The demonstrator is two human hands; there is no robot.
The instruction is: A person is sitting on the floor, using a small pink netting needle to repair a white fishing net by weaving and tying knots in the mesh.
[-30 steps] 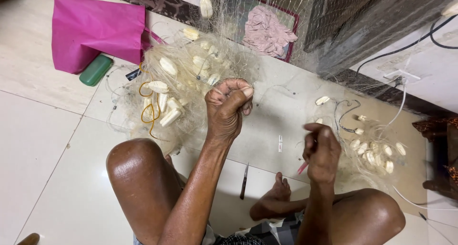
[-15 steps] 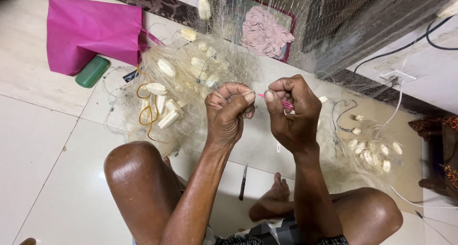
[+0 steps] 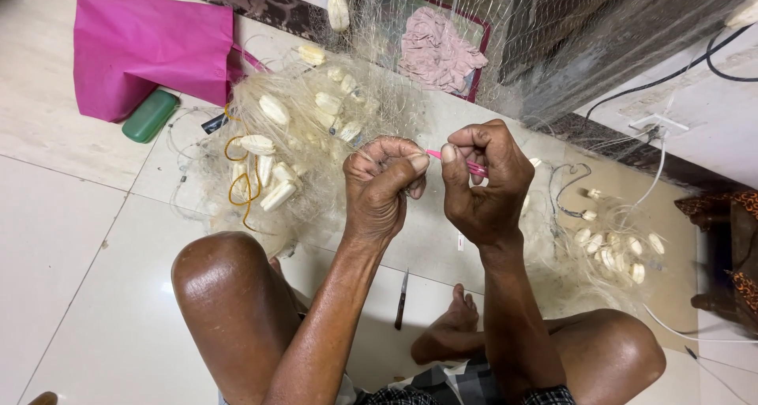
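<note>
I sit on a tiled floor with a pale, fine fishing net (image 3: 316,136) heaped in front of me, dotted with several whitish oval floats (image 3: 275,110). My left hand (image 3: 383,188) is closed in a fist, pinching net strands between thumb and forefinger. My right hand (image 3: 482,184) is raised beside it, almost touching, and grips a thin pink netting needle (image 3: 474,166) that points toward the left hand. A second bunch of net with floats (image 3: 612,251) lies at the right by my knee.
A small knife (image 3: 402,298) lies on the floor between my legs. A magenta bag (image 3: 150,50) and a green bottle (image 3: 150,115) sit at the upper left. Pink cloth (image 3: 438,54) lies on a mat. Cables (image 3: 671,73) run along the right wall.
My right hand rose from the floor at the right, carrying the pink needle, and met the left hand. The left hand stayed raised and closed on the net.
</note>
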